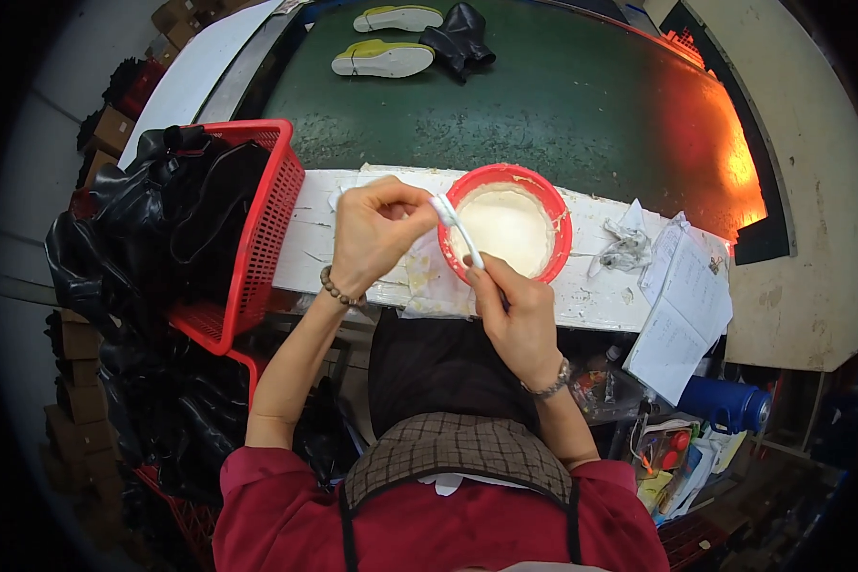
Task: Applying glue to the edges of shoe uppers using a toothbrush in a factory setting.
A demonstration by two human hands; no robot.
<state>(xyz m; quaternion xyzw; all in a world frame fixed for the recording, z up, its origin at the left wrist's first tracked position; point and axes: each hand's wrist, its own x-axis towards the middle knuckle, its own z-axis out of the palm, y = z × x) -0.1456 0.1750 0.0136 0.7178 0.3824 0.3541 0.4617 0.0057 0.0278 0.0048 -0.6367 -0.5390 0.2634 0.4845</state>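
In front of me, my left hand (377, 232) and my right hand (520, 320) are both closed on a slim white stick (462, 234), whose kind I cannot make out. The left fingers pinch its thicker upper end, while the right thumb and fingers grip the lower end. Right behind the stick stands a round red tub (564, 229) with cream-white liquid (507, 224) inside. Dried residue coats the tub's inner wall. It rests on a white-painted board (591, 296) with yellowish stains beside the tub.
A red plastic basket (278, 191) heaped with black boots (162, 219) stands at left. On the green belt (543, 105) lie yellow shoes with white soles (386, 59) and black uppers (462, 43); orange light glows far right. Crumpled tissue (627, 246), an open notebook (682, 310) and a blue bottle (725, 404) sit rightward.
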